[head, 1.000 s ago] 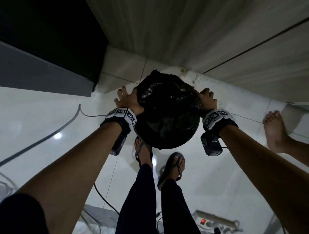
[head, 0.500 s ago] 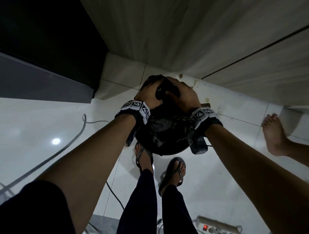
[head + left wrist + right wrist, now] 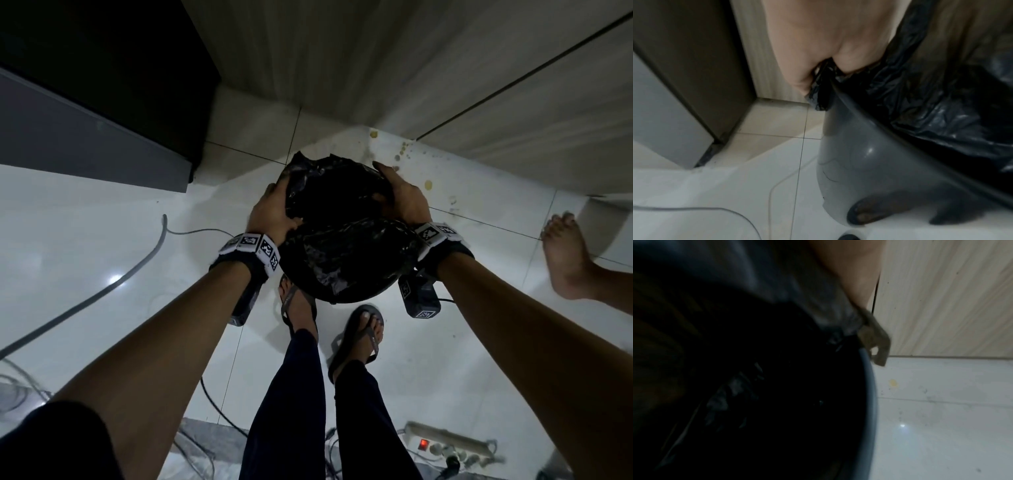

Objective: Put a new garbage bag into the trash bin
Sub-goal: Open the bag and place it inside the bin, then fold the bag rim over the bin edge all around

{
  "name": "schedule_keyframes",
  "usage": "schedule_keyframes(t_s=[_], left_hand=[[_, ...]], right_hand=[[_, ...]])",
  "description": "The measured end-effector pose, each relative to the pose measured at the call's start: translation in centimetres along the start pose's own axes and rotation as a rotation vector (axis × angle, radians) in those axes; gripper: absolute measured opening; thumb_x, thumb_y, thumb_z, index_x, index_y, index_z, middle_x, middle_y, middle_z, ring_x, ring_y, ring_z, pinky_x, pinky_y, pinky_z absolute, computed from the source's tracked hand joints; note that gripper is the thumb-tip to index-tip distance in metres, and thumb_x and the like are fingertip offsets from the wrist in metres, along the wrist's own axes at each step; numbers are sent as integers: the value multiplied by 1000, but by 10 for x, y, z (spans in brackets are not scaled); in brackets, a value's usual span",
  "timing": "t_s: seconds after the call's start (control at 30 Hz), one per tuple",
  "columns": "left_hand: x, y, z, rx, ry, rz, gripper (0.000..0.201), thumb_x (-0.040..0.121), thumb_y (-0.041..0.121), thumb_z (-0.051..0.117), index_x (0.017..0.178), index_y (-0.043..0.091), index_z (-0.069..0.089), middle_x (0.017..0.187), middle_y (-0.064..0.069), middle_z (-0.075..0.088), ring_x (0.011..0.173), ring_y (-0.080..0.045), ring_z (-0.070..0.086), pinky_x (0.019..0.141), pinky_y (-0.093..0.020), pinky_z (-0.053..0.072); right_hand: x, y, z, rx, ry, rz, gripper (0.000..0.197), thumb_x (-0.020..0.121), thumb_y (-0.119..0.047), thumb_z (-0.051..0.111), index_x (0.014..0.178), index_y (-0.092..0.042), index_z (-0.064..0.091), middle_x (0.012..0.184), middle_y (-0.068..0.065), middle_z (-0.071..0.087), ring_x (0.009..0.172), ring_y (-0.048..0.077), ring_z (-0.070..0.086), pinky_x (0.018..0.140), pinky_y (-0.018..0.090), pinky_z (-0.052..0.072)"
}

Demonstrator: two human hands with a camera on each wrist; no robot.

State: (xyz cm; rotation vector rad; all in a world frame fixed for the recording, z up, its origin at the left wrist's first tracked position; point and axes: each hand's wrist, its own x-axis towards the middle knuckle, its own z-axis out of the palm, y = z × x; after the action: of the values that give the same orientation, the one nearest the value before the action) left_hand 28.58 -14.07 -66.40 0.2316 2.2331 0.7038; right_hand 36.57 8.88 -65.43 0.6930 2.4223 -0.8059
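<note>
A round dark grey trash bin (image 3: 346, 291) (image 3: 869, 162) stands on the white tile floor by my feet. A black garbage bag (image 3: 335, 195) (image 3: 931, 105) lines it and bunches up above the far rim. My left hand (image 3: 274, 212) grips the bag's left edge. In the left wrist view the fingers (image 3: 803, 81) pinch black plastic at the bin's rim. My right hand (image 3: 400, 195) holds the bag's right edge, with its fingertips hidden in the plastic. The right wrist view is dark, with the bag (image 3: 777, 386), the bin's rim (image 3: 871, 386) and part of my right hand (image 3: 875, 335).
A dark cabinet (image 3: 102, 102) stands at the left and a pale wood-grain wall (image 3: 411, 68) is behind the bin. Cables (image 3: 102, 291) run across the floor at the left. A power strip (image 3: 445, 445) lies near my feet. Another person's bare foot (image 3: 568, 260) is at the right.
My hands came together over the bin's top, then moved apart to the far part of the rim. They now hold the bag's bunched edge there.
</note>
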Motion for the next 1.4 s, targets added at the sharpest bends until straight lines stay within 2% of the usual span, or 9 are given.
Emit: schedule_keyframes(t_s=[0.13, 0.27, 0.5, 0.67, 0.83, 0.97, 1.07, 1.23, 1.4], left_hand=[[-13, -1, -1, 52, 40, 26, 105, 71, 32, 79, 151, 26, 11, 146, -17, 32, 133, -36, 36, 104, -50, 41], [-29, 5, -5, 66, -65, 51, 130, 61, 41, 85, 149, 34, -11, 158, -13, 14, 143, -35, 20, 112, -54, 30], [-70, -12, 1, 285, -161, 95, 133, 66, 36, 78, 144, 27, -30, 160, -14, -13, 149, -27, -5, 121, -50, 0], [-112, -27, 15, 378, -140, 103, 140, 60, 43, 80, 144, 26, -31, 160, -13, -17, 149, -27, -6, 121, -53, 1], [-134, -42, 35, 445, -44, 111, 134, 62, 68, 68, 146, 23, -26, 160, -12, -18, 149, -31, -5, 120, -55, 2], [-138, -51, 50, 398, 20, 67, 143, 49, 81, 65, 147, 26, -23, 160, -13, -16, 149, -33, -4, 119, -57, 5], [-132, -53, 59, 306, 86, 26, 148, 46, 73, 75, 146, 29, -23, 160, -13, -14, 149, -35, 0, 119, -57, 12], [-112, -54, 67, 171, 163, -66, 139, 56, 56, 81, 148, 28, -19, 161, -12, -8, 148, -36, 8, 117, -55, 21], [-97, -55, 58, 228, 117, -111, 118, 68, 45, 78, 151, 28, -4, 162, -10, -7, 146, -36, 11, 117, -53, 21]], right_hand=[[-6, 7, 2, -14, -84, 52, 87, 87, -20, 69, 155, -22, 15, 151, 22, 38, 131, 46, 42, 104, 53, 38], [-25, 7, 1, 92, -108, 135, 109, 81, -29, 77, 155, -23, -2, 150, 26, 35, 132, 45, 42, 103, 54, 38], [-75, 20, 11, 74, -61, 127, 92, 94, -28, 56, 153, -31, -15, 152, 27, 31, 133, 52, 38, 103, 55, 37], [-113, 32, 12, 46, -30, 116, 103, 86, -21, 65, 153, -36, -12, 141, 31, 38, 112, 50, 56, 94, 52, 46], [-142, 53, 25, 21, 70, -45, 99, 83, -19, 67, 152, -45, 0, 127, 15, 47, 94, 39, 63, 80, 40, 52], [-156, 73, 41, -47, 66, -73, 92, 86, -23, 68, 154, -40, 8, 119, 10, 56, 89, 29, 61, 76, 29, 43], [-152, 77, 54, 14, 91, -25, 91, 86, -15, 66, 153, -41, 11, 108, 6, 66, 85, 23, 59, 78, 28, 43], [-136, 68, 72, 148, 266, 16, 82, 87, -5, 56, 154, -36, 18, 84, 2, 61, 70, 20, 54, 68, 25, 41], [-129, 69, 69, 187, 375, 29, 79, 87, -7, 50, 152, -39, 19, 84, 8, 69, 64, 26, 60, 61, 30, 48]])
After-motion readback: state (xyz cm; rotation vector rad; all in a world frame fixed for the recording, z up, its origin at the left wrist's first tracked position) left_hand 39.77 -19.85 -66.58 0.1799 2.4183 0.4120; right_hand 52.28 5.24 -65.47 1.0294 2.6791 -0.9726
